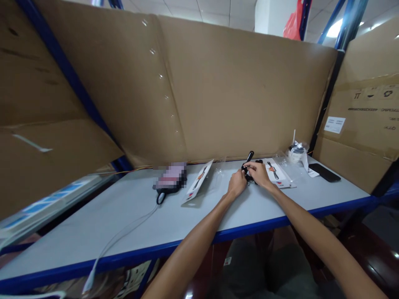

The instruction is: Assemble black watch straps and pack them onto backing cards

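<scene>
Both hands meet over the right half of the grey table. My left hand (237, 182) is wrapped round a black tool (250, 156) whose handle sticks up and to the right. My right hand (258, 172) has its fingers pinched at the same black tool, close to the left fingertips; the small part between them is too small to make out. Just right of my right hand lies a white printed card (277, 173) with a picture of a black-handled tool. A similar card (199, 181) stands tilted on the table to the left of my hands.
A pixelated device (170, 176) with a black loop and white cable is left of the tilted card. A black phone (324, 172) and a plastic-wrapped roll (297, 153) sit at the right. Cardboard walls (243, 95) enclose the table; a power strip (52, 201) is far left.
</scene>
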Demonstrator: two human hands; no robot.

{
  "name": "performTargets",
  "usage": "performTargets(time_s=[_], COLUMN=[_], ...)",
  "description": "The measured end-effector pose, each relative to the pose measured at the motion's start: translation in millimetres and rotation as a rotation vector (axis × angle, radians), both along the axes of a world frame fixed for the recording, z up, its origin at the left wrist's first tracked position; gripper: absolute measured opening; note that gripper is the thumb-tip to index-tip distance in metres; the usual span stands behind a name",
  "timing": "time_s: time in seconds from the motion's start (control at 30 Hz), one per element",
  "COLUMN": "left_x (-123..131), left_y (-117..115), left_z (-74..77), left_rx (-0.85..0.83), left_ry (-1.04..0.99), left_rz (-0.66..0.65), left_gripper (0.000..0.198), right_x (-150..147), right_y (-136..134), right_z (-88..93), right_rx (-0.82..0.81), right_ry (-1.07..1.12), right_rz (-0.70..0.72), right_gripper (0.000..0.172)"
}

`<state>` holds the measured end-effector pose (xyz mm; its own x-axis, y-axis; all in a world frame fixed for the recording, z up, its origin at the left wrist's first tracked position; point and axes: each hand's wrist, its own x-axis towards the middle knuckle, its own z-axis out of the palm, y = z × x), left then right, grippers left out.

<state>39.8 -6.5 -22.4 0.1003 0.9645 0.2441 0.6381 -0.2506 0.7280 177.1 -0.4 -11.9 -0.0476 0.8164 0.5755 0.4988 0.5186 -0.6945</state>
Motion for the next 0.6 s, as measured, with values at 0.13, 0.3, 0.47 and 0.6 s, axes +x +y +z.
performTargets(time_s=[0.13,0.3,0.47,0.6], left_x=[-1,-1,-1,-2], left_y=[5,6,7,8], left_z=[-3.6,-2.2,-1.7,-3.7], left_rx=[0.007,0.008,0.0,0.017], left_ry=[-0.036,0.055,0.117,0.122], left_rz=[0.009,0.007,0.024,0.025], left_gripper=[0.035,0.038,0.041,0.041], right_x=[1,-1,-3,-3], right_y=[-2,-8,-14,-16], right_z=[-1.5,2.9,6.5,8.2], right_rx=[0.048,0.044,0.009,-0.003], right_ry=[-0.122,-0.182,-0.294,-0.33], right_rz=[-0.055,-0.119,-0.115,-0.183], right_gripper=[0.034,0.037,0.038,0.039])
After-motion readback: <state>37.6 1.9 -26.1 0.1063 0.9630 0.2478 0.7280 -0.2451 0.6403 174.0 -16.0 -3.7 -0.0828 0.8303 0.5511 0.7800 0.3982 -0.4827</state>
